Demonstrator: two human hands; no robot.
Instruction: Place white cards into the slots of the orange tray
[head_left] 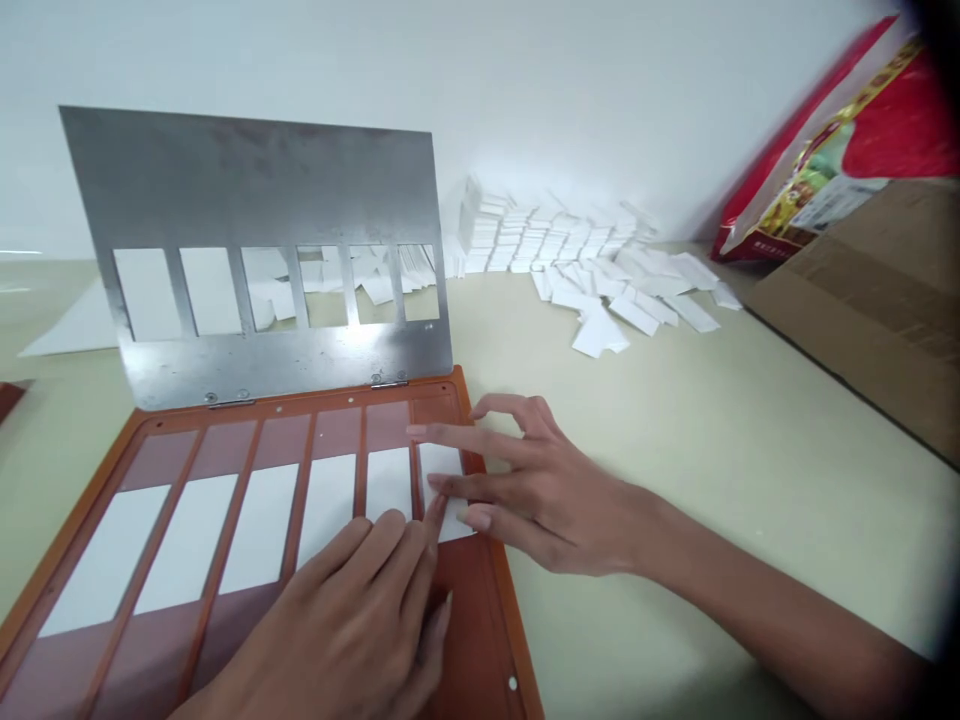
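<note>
An orange-brown slotted tray [487, 630] lies on the table, with a white paper strip in each of its several long channels. My right hand [547, 490] reaches in from the right, fingers spread, with its fingertips on the rightmost white strip [441, 470]. My left hand [352, 620] comes from the bottom over the tray, and its fingers lie close together. Its index fingertip touches the edge of that same strip, and the hand hides the lower ends of the nearby strips. A steel plate [255, 170] with several rectangular windows stands raised, hinged to the tray's far edge.
Behind the plate, a stacked wall of white paper pieces [540, 230] stands against a white wall, with loose pieces [622, 300] spilling forward. A red printed bag [832, 150] leans at the back right on a cardboard box [870, 310].
</note>
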